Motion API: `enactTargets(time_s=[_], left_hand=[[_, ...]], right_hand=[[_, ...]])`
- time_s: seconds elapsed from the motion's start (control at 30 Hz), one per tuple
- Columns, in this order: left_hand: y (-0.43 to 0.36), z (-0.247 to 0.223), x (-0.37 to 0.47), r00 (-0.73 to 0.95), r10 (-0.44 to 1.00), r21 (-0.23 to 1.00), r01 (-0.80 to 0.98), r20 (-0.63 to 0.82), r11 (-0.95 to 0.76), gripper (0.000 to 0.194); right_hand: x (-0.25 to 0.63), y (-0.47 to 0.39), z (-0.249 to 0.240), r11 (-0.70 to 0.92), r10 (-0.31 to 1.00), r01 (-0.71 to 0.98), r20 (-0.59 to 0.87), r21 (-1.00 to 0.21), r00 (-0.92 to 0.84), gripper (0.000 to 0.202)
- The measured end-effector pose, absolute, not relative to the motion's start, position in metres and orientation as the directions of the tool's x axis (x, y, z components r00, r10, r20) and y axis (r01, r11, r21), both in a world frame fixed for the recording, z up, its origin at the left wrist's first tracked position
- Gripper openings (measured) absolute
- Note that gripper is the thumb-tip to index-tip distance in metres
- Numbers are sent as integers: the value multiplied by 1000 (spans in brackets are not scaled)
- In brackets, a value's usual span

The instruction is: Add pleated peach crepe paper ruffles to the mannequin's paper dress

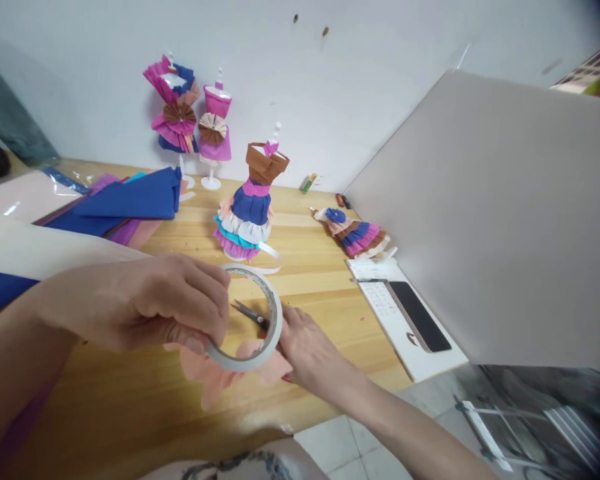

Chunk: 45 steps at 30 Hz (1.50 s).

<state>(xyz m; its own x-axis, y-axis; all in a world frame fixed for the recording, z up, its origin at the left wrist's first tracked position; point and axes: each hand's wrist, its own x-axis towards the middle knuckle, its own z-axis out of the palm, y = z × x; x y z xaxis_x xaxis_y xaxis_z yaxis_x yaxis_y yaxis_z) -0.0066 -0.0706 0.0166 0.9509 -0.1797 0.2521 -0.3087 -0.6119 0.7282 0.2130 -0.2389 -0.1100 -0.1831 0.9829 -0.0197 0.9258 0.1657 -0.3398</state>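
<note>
My left hand point(180, 303) is closed on the left side of a white roll of tape point(275, 333), held above the table. A loose strip of tape curls up behind the roll. My right hand point(303, 343) is just right of the roll, its fingers round the handles of dark-bladed scissors point(250, 312) that show through the ring. Peach crepe paper point(215, 380) lies below the roll. Beyond stands a small dress form point(253, 207) with a brown top, a blue middle and ruffled tiers.
Two more dressed forms point(179, 113) stand by the wall at the back left. Coloured paper sheets point(130, 200) cover the left side. On the right are a lying dress form point(355, 233), a phone point(420, 317) on a white board point(400, 353), and a grey partition point(505, 220).
</note>
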Motion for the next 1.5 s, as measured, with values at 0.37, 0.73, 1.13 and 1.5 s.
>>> enactTargets(time_s=[0.37,0.73,1.13,1.5], left_hand=[[-56,-6,-5,929,-89,795,-354,359,-492,19],[-64,-13,3,934,-106,803,-349,342,-483,17],[-69,-28,18,932,-127,843,-361,340,-398,18],[-59,-30,18,967,-51,844,-243,250,-479,40]], right_hand=[[260,-256,-114,-87,993,-86,-78,-993,-93,74],[236,-238,-129,-81,969,-316,-1,-945,-246,72],[225,-241,-105,-136,984,-277,-98,-951,-149,47],[261,-244,-118,-152,949,389,-23,-908,316,42]])
